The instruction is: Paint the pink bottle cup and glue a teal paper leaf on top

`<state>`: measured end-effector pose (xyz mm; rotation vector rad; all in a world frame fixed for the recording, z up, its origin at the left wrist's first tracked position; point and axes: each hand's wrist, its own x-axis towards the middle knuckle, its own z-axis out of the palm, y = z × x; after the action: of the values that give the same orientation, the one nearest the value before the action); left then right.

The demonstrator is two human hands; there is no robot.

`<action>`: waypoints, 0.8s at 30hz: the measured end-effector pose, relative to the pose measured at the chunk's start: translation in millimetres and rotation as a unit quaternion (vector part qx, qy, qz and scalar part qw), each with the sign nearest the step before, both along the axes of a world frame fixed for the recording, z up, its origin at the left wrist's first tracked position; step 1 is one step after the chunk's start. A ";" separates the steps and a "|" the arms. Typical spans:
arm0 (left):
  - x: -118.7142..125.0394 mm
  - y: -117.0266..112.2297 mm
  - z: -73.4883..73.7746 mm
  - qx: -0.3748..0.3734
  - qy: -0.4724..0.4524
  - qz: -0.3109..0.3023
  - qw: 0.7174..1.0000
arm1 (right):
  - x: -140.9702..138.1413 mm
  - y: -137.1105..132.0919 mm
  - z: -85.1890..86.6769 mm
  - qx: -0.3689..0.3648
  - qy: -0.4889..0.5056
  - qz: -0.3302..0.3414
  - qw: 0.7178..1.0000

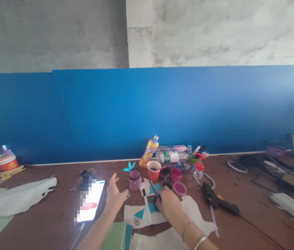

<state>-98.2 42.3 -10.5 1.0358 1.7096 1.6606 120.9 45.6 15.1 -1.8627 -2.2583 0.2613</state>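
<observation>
My left hand (115, 193) hovers over the table between a lit phone (95, 201) and a purple-tinted plastic cup (135, 179). Its thumb and fingers are apart, and a small white scrap lies by the thumb tip. My right hand (170, 202) is closed around the dark handles of a pair of scissors (154, 188), whose blades point away from me. Below the scissors lie a black-and-white marker (147, 208) and white paper (130, 222) with blue cut pieces and a drawn circle. A blue leaf-shaped cutout (129, 166) is behind the purple cup.
A red paper cup (153, 171), an orange-labelled bottle (149, 152), lying plastic bottles (171, 157) and small paint pots (179, 188) stand at the back. A black glue gun (218, 201) with its cord lies right. Green paper (114, 236) is at the front edge.
</observation>
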 end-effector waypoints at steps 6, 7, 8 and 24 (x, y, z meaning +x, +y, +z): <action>9.7 -10.7 2.2 0.124 0.369 0.005 0.921 | 0.2 2.2 1.1 0.032 0.040 0.016 0.999; 12.7 -14.5 4.4 0.133 0.422 0.017 0.896 | -0.6 2.7 0.7 0.034 0.050 0.025 0.998; 15.7 -18.3 6.8 0.144 0.470 0.026 0.870 | -1.5 3.0 0.4 0.035 0.058 0.034 0.997; -0.1 -2.5 -13.1 -0.033 0.321 -0.024 0.946 | -12.2 15.4 -9.6 -0.003 0.242 0.047 0.969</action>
<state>-98.3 39.8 -23.6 1.6973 2.0879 1.2941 108.7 61.1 5.6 -1.4871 -2.0030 0.6584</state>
